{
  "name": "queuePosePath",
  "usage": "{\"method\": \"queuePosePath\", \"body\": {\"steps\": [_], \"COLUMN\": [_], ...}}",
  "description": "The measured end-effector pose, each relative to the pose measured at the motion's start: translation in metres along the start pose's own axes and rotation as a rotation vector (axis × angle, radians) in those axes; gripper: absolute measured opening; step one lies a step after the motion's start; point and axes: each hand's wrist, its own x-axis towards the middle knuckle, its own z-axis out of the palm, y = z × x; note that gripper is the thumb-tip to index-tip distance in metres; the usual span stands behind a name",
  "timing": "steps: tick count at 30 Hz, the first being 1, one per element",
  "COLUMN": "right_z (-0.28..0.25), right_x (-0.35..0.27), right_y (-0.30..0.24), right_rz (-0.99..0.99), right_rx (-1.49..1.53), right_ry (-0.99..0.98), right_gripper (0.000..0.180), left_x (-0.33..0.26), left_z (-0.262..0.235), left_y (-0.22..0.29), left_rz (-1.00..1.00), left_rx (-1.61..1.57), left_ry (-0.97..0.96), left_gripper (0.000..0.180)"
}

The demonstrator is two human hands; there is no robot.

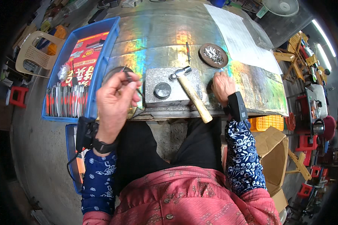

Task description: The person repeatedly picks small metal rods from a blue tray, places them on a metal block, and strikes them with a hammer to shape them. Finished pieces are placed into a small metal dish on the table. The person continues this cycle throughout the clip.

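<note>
Head: silvery pieces [213, 54] in dish [225, 59]

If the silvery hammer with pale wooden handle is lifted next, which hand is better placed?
Probably the right hand: it is nearer the hammer's handle, slanting toward that side, though whether this hand is empty is unclear. The left hand is beyond the grey rectangular block and pinches a slim dark piece.

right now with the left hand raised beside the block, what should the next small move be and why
Probably bring the left hand over to the round dark disc: the fingers seem to pinch a small dark piece, the disc sits close by on the grey block, and the hammer lies on that same block, between disc and right hand.
</note>
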Motion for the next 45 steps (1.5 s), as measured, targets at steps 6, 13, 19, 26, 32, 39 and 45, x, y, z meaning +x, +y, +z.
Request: {"method": "queuePosePath", "body": {"steps": [6, 13, 19, 26, 32, 39, 45], "right_z": [-0.022, -0.038, -0.053, -0.073, -0.096, -0.111, -0.113], "right_x": [-0.025, -0.039, -0.053, -0.066, -0.078, -0.079, -0.081], "right_y": [-0.01, -0.031, -0.05, -0.065, -0.087, -0.122, -0.136], "right_rz": [0.279, 0.296, 0.292, 0.259, 0.184, 0.019, 0.057], "right_rx": [0.45, 0.813, 1.082, 1.174, 1.288, 1.337, 1.494], "right_ry": [0.07, 0.276, 0.337, 0.333, 0.278, 0.277, 0.225], "right_gripper": [0.016, 0.011, 0.011, 0.01, 0.009, 0.011, 0.011], "left_x": [0.002, -0.001, -0.008, -0.012, -0.025, -0.038, -0.048], "left_z": [0.019, 0.023, 0.029, 0.026, 0.034, 0.038, 0.038], "left_y": [-0.017, -0.028, -0.045, -0.046, -0.026, -0.012, -0.01], "left_rz": [0.039, 0.036, 0.077, 0.155, -0.017, -0.226, -0.319], "left_rx": [-0.045, 0.016, 0.198, 0.328, -0.085, -0.455, -0.668], "left_ry": [-0.018, -0.006, 0.121, 0.159, 0.055, -0.059, -0.081], "left_gripper": [0.014, 0.013, 0.016, 0.016, 0.013, 0.019, 0.021]}}
